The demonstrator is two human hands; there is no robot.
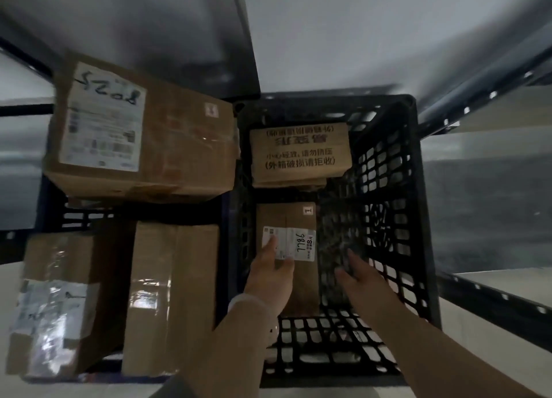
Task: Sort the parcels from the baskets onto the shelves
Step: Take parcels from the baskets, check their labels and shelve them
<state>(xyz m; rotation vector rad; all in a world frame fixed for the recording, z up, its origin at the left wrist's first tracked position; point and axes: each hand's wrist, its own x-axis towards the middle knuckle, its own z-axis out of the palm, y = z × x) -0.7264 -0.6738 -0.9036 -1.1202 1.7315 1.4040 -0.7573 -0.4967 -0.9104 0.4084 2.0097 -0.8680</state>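
Observation:
A black lattice basket (397,188) stands at the centre right with two cardboard parcels in it. The near one, a small brown box (301,218) with a white label marked 7786, lies on the basket floor. My left hand (270,275) rests on it with straight fingers reaching onto the label. My right hand (357,273) hangs inside the basket to the right of that box, fingers extended, holding nothing. A printed brown box (298,155) stands at the basket's far end.
A blue basket (49,206) at the left holds a large box (140,134) labelled 8025 on top, a taped box (56,299) and a tall box (173,293). Metal shelf rails (484,98) and shelf boards (507,281) lie at the right.

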